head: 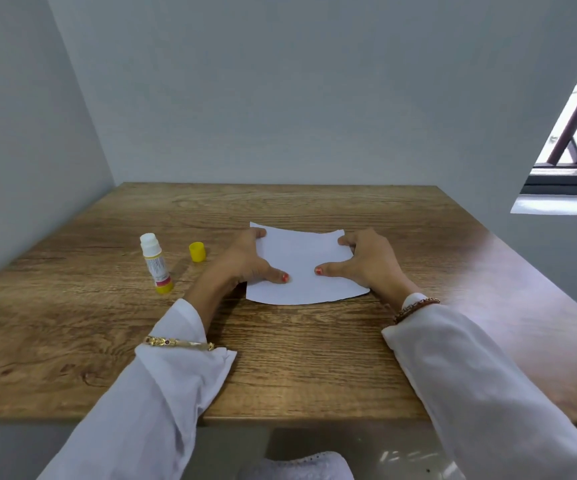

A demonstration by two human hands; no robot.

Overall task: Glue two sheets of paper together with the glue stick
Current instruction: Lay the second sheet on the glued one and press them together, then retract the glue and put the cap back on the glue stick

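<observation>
Paper pinned from both sides, glue stick off to the left

Left hand [245,259] and right hand [366,259] rest on the paper [302,268], fingers spread, thumbs pressing. The uncapped glue stick [155,263] stands upright, nearer the left hand; its cap [197,251] sits between.

White paper [306,268], yellow cap [197,251], wood-grain table [107,323]

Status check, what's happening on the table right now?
Left hand and right hand press paper flat. Glue stick upright, uncapped, cap beside it. Nothing obstructing.
</observation>
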